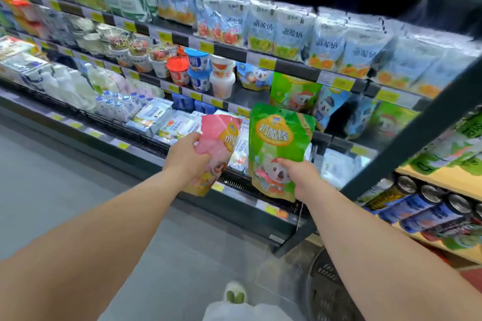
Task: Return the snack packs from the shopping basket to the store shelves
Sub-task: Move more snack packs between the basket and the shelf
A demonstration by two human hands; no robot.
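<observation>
My left hand grips a pink snack pack by its lower left edge, holding it tilted in front of the chilled shelves. My right hand grips a green snack pack with a cartoon koala by its lower right corner, upright. The two packs are side by side, just apart. Behind them, on a middle shelf, stand matching green and blue koala packs. The dark shopping basket sits on the floor at the lower right, partly hidden by my right arm.
The open chiller holds yoghurt cups, small bottles and rows of pouches. A dark slanted frame post separates it from a wooden shelf of cans at right. Grey floor lies at left. My shoe shows below.
</observation>
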